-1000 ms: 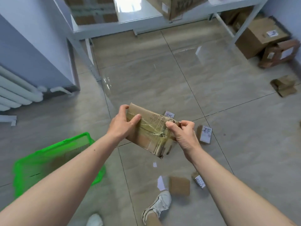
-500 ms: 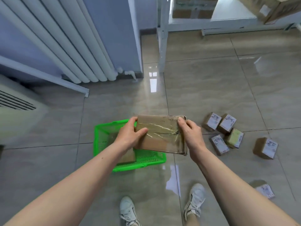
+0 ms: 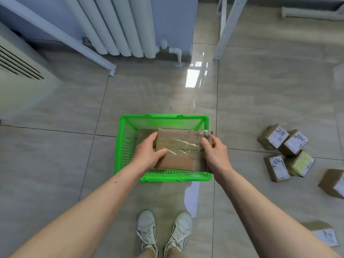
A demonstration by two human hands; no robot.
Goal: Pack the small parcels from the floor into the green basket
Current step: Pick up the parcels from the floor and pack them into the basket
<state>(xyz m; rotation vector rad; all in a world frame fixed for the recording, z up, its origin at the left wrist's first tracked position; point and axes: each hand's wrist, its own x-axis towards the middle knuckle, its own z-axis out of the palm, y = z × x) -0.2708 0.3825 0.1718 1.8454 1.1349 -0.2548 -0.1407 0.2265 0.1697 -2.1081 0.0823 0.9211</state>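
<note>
Two hands hold one flat taped parcel [image 3: 181, 149] over the green basket [image 3: 122, 144], which stands on the tiled floor [image 3: 61, 151] just ahead of the person's white shoes [image 3: 163, 231]. The left hand [image 3: 147, 155] grips the parcel's left edge, thumb lying across the taped top and fingers curled beneath. The right hand [image 3: 215, 155] clamps the right edge, thumb on top near the far corner and fingers wrapped round the side. That right edge sits above, or slightly past, the basket's right rim; whether the parcel touches the rim cannot be told. Another brown parcel [image 3: 146, 134] lies inside the basket, partly hidden under the held one, with bare mesh showing along the left wall and the near wall.

Open tile surrounds the basket on its left, far and near sides. To the right, well apart from the basket, a cluster of small labelled parcels [image 3: 284, 151] sits on the floor, with two more near the right border of the view [image 3: 333, 183] [image 3: 324, 236]. Far behind the basket, a white radiator [image 3: 119, 25] runs along the wall, a white frame leg [image 3: 226, 28] stands to its right, and a pale vented unit [image 3: 20, 71] occupies the left side.
</note>
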